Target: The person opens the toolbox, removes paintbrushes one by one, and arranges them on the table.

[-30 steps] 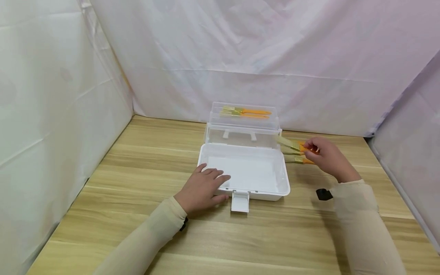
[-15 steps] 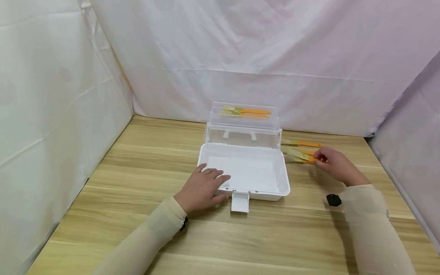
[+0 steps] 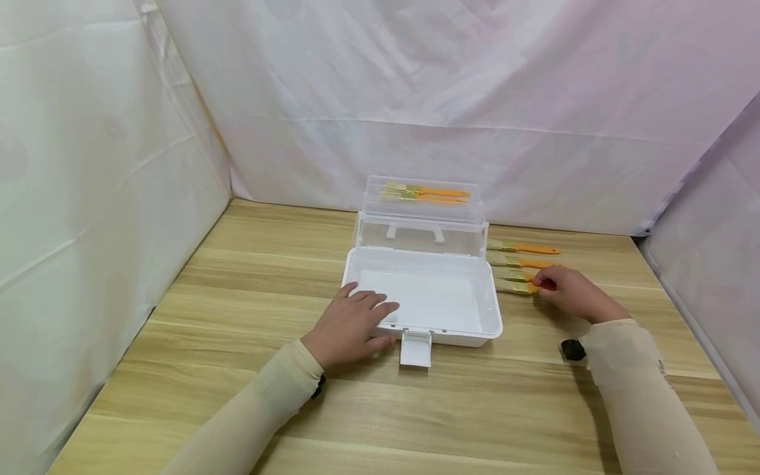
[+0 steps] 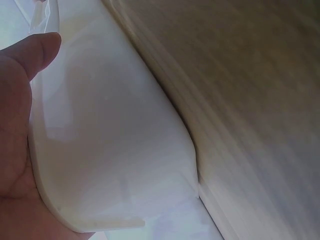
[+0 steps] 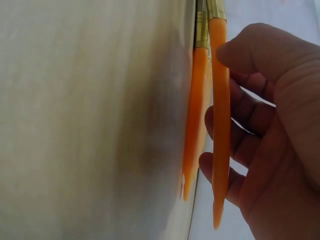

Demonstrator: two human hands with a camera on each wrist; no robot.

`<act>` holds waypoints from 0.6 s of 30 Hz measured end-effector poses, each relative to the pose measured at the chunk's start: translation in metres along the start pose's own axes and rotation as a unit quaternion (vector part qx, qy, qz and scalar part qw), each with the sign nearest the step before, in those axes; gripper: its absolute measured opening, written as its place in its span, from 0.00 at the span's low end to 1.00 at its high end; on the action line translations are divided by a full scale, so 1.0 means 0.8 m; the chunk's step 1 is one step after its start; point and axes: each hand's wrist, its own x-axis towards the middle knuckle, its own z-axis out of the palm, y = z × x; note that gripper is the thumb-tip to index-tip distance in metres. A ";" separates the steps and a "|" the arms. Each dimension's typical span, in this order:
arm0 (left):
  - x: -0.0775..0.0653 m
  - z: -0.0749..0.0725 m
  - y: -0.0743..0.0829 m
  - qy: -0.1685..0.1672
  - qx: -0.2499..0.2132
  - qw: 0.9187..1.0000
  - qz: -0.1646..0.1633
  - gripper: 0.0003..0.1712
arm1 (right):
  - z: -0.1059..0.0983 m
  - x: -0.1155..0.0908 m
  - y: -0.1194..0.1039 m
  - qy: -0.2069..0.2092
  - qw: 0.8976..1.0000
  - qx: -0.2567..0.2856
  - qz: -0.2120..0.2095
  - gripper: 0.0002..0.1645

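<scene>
My right hand (image 3: pixel 572 291) pinches a flat paintbrush (image 5: pixel 220 110) by its orange handle, low over the table at the right of the white plastic box (image 3: pixel 489 328). The held brush's pale bristles point left toward the box. Behind it lie three similar brushes, the farthest brush (image 3: pixel 534 249) full in view, another brush (image 3: pixel 525 262) nearer, and a third brush (image 5: pixel 195 100) right beside the held one. Fingers spread, my left hand (image 3: pixel 350 326) rests on the box's front left rim. Its thumb lies along the outer wall in the left wrist view.
The box's clear lid (image 3: pixel 371 231) stands open at the back, with orange-handled brushes (image 3: pixel 442 192) in its top compartment. A white latch (image 3: pixel 415 349) hangs down at the front. Pale cloth (image 3: pixel 415 79) encloses the wooden table (image 3: pixel 380 422) at the back and sides.
My right hand set one brush down on the table, then moved toward me and took hold of another, now at the near end of the row. The left hand stayed in place.
</scene>
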 end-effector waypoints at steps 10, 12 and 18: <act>-0.001 -0.002 0.001 0.002 -0.008 1.000 0.000 0.31 | 0.005 -0.002 0.002 -0.006 1.000 0.000 -0.013 0.03; -0.001 -0.002 0.001 0.002 -0.008 1.000 -0.001 0.31 | 0.005 -0.002 0.001 -0.008 1.000 -0.004 -0.013 0.04; -0.001 -0.002 0.001 0.000 -0.003 1.000 0.000 0.31 | 0.002 -0.003 0.000 -0.014 1.000 -0.009 -0.002 0.06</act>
